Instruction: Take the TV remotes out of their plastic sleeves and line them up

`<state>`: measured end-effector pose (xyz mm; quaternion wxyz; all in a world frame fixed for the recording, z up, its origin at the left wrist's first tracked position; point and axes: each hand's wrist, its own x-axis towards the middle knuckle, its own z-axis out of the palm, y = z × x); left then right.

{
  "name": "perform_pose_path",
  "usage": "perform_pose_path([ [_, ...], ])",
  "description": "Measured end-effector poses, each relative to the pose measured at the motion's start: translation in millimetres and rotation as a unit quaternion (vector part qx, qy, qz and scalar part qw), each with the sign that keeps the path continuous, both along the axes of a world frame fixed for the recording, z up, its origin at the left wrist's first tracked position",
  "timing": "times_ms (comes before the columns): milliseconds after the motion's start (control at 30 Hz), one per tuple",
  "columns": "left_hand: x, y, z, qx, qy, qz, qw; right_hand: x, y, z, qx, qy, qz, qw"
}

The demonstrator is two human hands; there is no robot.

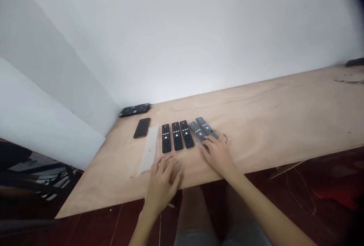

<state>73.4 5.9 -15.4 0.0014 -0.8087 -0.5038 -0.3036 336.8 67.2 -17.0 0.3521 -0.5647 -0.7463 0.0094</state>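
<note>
Three black remote controls (166, 138) (177, 136) (187, 134) lie side by side on a plywood table (256, 132). To their right, two greyer remotes (196, 130) (206, 126) lie angled and close together. My right hand (217, 155) rests over the lower ends of those two, and its fingers cover them. My left hand (163, 181) lies on the table just below the black remotes, holding nothing, with fingers apart. A black smartphone (141, 128) lies face up left of a translucent plastic sheet (149, 151).
A flat black device (134, 110) lies in the table's back corner against a white wall (170, 37). A dark object (355, 62) and a pale scrap (349, 80) lie at the far right. The table's front edge drops to a dark red floor (284, 200).
</note>
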Motion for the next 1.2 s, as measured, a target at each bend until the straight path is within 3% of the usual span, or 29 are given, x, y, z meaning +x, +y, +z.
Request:
perform_pose_path([
  [167, -5.8, -0.7, -3.1, 0.001, -0.022, -0.002, 1.0, 39.7, -41.3, -14.3, -0.029, 0.036, -0.015, 0.999],
  [300, -3.3, -4.8, -0.5, -0.007, -0.048, -0.047, 0.998, 88.4, -61.1, -23.0, -0.08, 0.104, 0.086, 0.988],
  [400, 8.6, -7.8, 7.9, -0.028, -0.069, -0.095, 0.993, 108.9, -64.5, -18.3, -0.105, 0.123, 0.142, 0.977],
  [567, 31.5, 5.6, 23.5, -0.065, -0.01, -0.164, 0.984, 88.0, -53.0, 5.4, -0.163, 0.123, 0.245, 0.948],
  [700, 31.7, 20.1, 23.4, -0.114, 0.028, -0.206, 0.971, 55.4, -42.6, 13.9, -0.21, 0.146, 0.302, 0.919],
  [800, 21.5, 21.2, 15.9, -0.13, 0.014, -0.196, 0.972, 50.9, -37.0, 6.4, -0.231, 0.197, 0.284, 0.909],
  [1000, 4.9, 16.3, -1.7, -0.063, -0.055, -0.134, 0.987, 70.0, -31.3, -7.7, -0.197, 0.313, 0.119, 0.922],
  [1200, 5.1, 16.4, -3.1, -0.047, -0.073, -0.103, 0.991, 58.9, -33.0, -6.3, -0.152, 0.362, 0.104, 0.914],
])
